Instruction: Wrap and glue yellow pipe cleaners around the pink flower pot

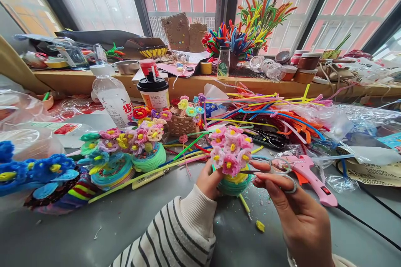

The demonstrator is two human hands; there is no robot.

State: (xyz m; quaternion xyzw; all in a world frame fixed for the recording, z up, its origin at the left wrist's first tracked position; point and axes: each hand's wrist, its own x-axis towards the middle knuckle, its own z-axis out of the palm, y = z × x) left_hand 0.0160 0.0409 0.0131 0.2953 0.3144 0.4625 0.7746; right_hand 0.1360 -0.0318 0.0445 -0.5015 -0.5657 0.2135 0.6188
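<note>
My left hand (209, 180) wraps round the side of a small green and yellow pot (233, 184) made of coiled pipe cleaners. Pink pipe-cleaner flowers (231, 150) with yellow centres crowd its top. In my right hand (302, 221) is a pair of scissors (280, 166), fingers through the handle loops. Its narrow blades point left and reach the lower edge of the flowers; whether they touch a petal I cannot tell. Below the pot, a short yellow-green pipe-cleaner piece (245, 205) and a yellow scrap (260, 226) lie on the grey table.
A pink glue gun (313, 177) with a black cord lies right of the scissors. Finished flower pots (112, 171) stand on the left, near a plastic bottle (112, 96) and a lidded cup (154, 94). Loose pipe cleaners (266, 110) are heaped behind.
</note>
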